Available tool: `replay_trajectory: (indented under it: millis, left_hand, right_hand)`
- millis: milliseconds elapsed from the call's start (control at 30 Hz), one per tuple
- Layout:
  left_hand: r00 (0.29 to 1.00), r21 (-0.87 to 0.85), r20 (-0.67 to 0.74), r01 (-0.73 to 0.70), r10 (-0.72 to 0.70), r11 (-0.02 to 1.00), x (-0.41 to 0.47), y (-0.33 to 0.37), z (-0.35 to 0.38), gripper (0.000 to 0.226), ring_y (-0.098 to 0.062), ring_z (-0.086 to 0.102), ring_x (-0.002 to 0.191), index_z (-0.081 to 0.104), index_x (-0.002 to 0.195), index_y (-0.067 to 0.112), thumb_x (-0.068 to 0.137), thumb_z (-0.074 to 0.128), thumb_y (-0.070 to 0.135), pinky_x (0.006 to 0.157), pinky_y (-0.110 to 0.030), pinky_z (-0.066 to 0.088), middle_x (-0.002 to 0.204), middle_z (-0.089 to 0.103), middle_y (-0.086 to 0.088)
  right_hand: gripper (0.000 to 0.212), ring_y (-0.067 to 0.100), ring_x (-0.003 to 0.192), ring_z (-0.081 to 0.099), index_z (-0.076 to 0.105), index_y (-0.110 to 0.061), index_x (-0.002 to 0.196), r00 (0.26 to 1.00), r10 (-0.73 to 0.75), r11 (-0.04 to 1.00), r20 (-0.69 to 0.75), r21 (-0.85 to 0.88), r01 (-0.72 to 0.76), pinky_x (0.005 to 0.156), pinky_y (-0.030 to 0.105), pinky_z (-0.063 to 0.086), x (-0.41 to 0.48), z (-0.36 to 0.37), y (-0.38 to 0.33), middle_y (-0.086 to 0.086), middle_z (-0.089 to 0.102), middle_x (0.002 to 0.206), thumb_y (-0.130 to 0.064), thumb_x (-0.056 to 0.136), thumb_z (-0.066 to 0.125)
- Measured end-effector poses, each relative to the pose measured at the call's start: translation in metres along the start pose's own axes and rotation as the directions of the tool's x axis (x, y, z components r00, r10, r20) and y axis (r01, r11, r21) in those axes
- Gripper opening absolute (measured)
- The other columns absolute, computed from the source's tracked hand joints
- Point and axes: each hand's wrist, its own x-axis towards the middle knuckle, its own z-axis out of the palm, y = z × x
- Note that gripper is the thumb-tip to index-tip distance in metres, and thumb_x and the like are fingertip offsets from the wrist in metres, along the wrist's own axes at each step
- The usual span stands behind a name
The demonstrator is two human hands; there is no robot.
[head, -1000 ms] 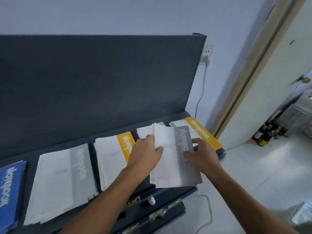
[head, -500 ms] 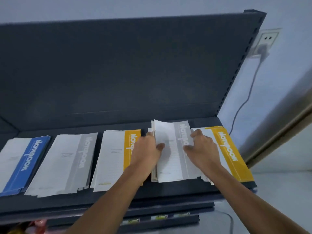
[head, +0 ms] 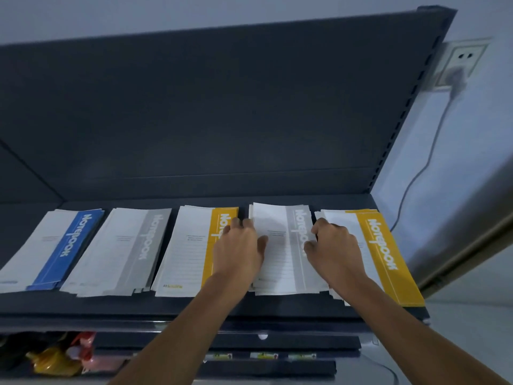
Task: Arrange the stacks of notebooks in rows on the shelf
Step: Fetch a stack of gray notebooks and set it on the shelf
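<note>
Between my two hands lies the grey-banded stack (head: 283,245) of notebooks, flat on the shelf (head: 249,304) in the gap between two yellow-banded piles. My left hand (head: 241,245) grips its left edge, thumb laid on the top cover and fingers curled down the side. My right hand (head: 333,245) hooks bent fingers on the right edge, thumb on the cover. Whether any fingertip sits under the pile I cannot tell.

I judge this to be the squaring-up step. The near ends of the booklets look slightly fanned, so I should squeeze both edges toward each other evenly, then nudge the pile until its near end lines up with its neighbours.

My left knuckles lie over the band of the left yellow stack (head: 191,245), and my right wrist crosses the right yellow stack (head: 385,254), which is itself ragged. I should keep my forearms light so neither gets dragged. When letting go, I would draw my fingers out sideways and low, so the thin top cover is not lifted or skewed.
</note>
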Motion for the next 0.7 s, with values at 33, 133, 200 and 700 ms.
replay_trajectory:
  millis: [33,133,200,700]
  left_hand:
    - [1.0,0.002,-0.005,-0.006,0.006,1.0,-0.001,0.0,0.0,0.041,-0.025,0.061,0.106,0.056,0.123,0.013,0.099,0.053,0.047,0.068,-0.03,0.042,0.118,0.06,-0.006]
    - [1.0,-0.01,-0.005,0.001,-0.001,1.0,-0.005,-0.001,-0.002,0.034,-0.023,0.063,0.103,0.055,0.125,0.017,0.1,0.054,0.041,0.066,-0.028,0.038,0.117,0.06,-0.003]
    - [1.0,-0.031,0.007,0.015,-0.015,0.999,-0.008,-0.001,-0.006,0.032,-0.024,0.063,0.102,0.054,0.125,0.018,0.1,0.055,0.038,0.065,-0.029,0.038,0.117,0.06,-0.002]
    - [0.993,-0.195,-0.006,0.118,-0.122,0.974,-0.023,-0.085,-0.069,0.029,-0.018,0.063,0.094,0.055,0.129,0.022,0.103,0.043,0.023,0.079,-0.034,0.053,0.117,0.064,0.001]
  right_hand:
    - [0.02,0.014,0.065,0.051,0.06,-0.015,0.106,1.0,-0.011,1.0,-0.009,0.001,0.011,0.05,0.022,0.032,0.0,-0.001,0.0,-0.002,0.059,0.08,-0.023,0.089,0.065]
    - [0.026,0.014,0.074,0.055,0.061,-0.016,0.113,0.999,-0.034,0.999,-0.02,0.002,0.034,0.061,0.025,0.042,0.0,-0.005,-0.002,0.0,0.065,0.091,-0.026,0.09,0.067]
    - [0.028,0.015,0.079,0.058,0.061,-0.017,0.116,0.999,-0.042,0.999,-0.012,0.0,0.042,0.064,0.025,0.043,-0.001,-0.007,-0.004,-0.001,0.066,0.097,-0.026,0.09,0.067]
    - [0.021,0.017,0.107,0.06,0.063,-0.021,0.113,0.903,-0.391,0.919,0.177,0.118,0.375,0.084,0.036,0.053,-0.004,0.005,-0.105,-0.005,0.064,0.111,-0.024,0.093,0.058]
